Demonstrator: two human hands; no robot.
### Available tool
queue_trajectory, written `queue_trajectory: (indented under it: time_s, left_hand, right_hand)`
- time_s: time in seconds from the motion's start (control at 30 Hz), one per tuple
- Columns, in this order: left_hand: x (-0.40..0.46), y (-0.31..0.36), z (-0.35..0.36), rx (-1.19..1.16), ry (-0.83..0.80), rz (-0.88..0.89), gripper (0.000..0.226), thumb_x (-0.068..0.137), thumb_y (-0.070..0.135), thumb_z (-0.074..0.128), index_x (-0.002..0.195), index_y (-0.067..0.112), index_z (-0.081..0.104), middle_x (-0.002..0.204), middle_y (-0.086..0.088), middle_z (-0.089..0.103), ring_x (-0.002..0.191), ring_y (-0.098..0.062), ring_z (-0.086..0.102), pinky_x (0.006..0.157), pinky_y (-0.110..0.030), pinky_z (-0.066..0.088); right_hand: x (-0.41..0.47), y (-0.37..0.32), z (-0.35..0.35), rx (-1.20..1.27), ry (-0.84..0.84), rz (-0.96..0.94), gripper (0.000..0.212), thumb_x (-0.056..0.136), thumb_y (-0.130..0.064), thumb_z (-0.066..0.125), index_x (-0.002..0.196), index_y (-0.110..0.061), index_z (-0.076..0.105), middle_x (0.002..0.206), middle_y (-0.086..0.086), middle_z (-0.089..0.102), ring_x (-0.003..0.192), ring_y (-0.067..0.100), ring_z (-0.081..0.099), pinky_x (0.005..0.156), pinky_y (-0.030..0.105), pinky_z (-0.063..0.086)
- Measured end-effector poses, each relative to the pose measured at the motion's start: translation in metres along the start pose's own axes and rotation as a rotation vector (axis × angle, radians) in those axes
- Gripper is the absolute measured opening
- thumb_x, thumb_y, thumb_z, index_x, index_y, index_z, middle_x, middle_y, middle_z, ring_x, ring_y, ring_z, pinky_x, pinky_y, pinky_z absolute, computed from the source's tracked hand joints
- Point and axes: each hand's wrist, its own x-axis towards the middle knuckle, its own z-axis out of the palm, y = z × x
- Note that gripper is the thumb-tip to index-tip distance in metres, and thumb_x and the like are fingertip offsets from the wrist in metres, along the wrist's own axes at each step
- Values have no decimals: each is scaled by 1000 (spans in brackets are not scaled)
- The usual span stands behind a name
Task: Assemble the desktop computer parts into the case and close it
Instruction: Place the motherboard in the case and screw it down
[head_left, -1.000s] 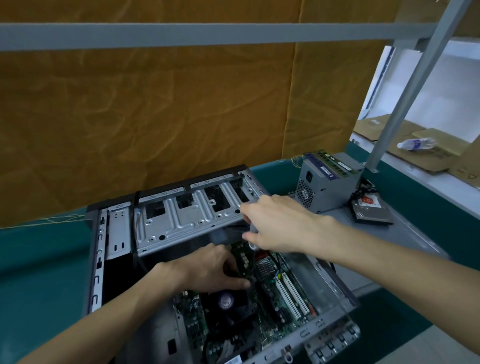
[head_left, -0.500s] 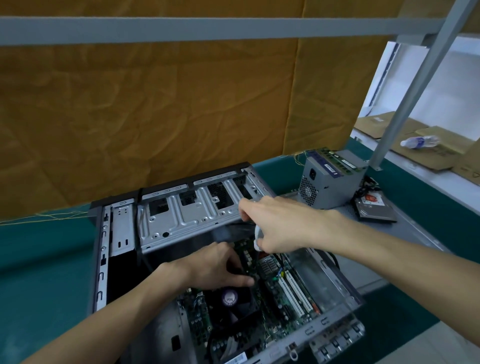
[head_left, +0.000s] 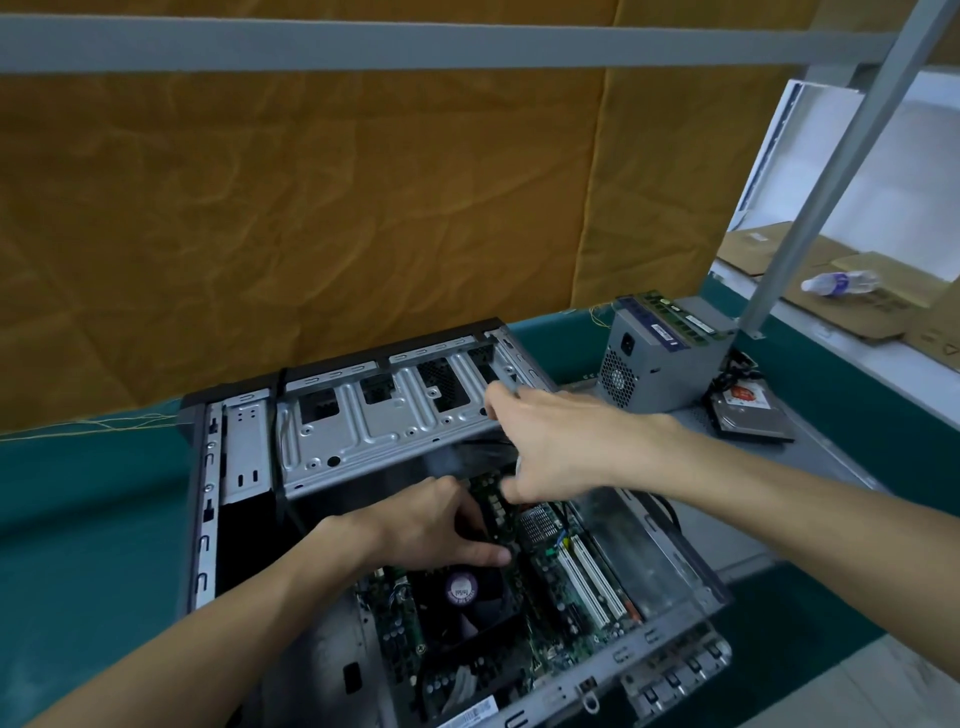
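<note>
Green circuit board is under both hands: a dark memory stick (head_left: 498, 512) stands on edge over the motherboard (head_left: 550, 587) inside the open grey steel computer case (head_left: 670, 551). Left hand (head_left: 441, 525) has its fingers curled round the near end of the stick, thumb stretched toward the black cooler fan (head_left: 462, 592). Right hand (head_left: 561, 452) reaches over from the far side, fingers bent down at the stick's far end; whether they pinch it or only press on it I cannot tell. Above them sits the silver perforated drive cage (head_left: 384, 421).

Likely the stick is being seated in its slot. If it goes in tilted, or one end is pushed harder than the other, it could jam or flex the board.

On the green desk (head_left: 78, 499), well apart to the right, a grey boxy power supply (head_left: 670, 364) and a flat hard drive (head_left: 753, 415) wait, so the case is far from closing.
</note>
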Motion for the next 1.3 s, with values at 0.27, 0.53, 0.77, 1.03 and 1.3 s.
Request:
queue_trajectory:
  time_s: [0.27, 0.53, 0.77, 1.03, 1.3]
  left_hand:
    - [0, 2, -1, -5, -13, 3, 58, 80, 75, 66, 90, 19, 76, 85, -2, 76, 79, -21, 70, 74, -46, 57]
    - [2, 0, -1, 3, -12, 13, 62, 79, 77, 65, 91, 17, 76, 86, -4, 76, 82, -24, 70, 76, -47, 58]
    - [3, -3, -1, -11, -34, 3, 66, 75, 83, 62, 91, 20, 76, 86, -1, 76, 82, -22, 71, 77, -49, 58]
    - [0, 2, -2, 23, -8, -1, 63, 78, 80, 63, 91, 19, 76, 85, -2, 76, 81, -22, 70, 76, -48, 57]
    - [1, 3, -3, 26, -22, -20, 63, 77, 81, 63, 91, 21, 76, 86, -1, 76, 80, -20, 70, 77, -47, 57]
  right_hand:
    - [-4, -10, 10, -149, 265, 7, 29, 104, -41, 49, 116, -14, 48, 98, 7, 58, 83, 29, 59, 66, 37, 36]
    - [-3, -1, 7, -145, 233, 31, 43, 102, -49, 48, 122, -12, 45, 89, 5, 53, 81, 32, 57, 66, 39, 37]
    - [-5, -6, 14, -164, 323, -101, 31, 104, -43, 49, 117, -15, 46, 96, 9, 67, 86, 34, 65, 62, 38, 38]
    - [1, -3, 18, -168, 415, -46, 32, 101, -46, 50, 110, -16, 55, 96, 10, 66, 89, 35, 67, 64, 37, 36]
    - [0, 4, 18, -154, 386, -102, 37, 104, -51, 45, 114, -16, 50, 95, 8, 67, 84, 33, 66, 62, 37, 35]
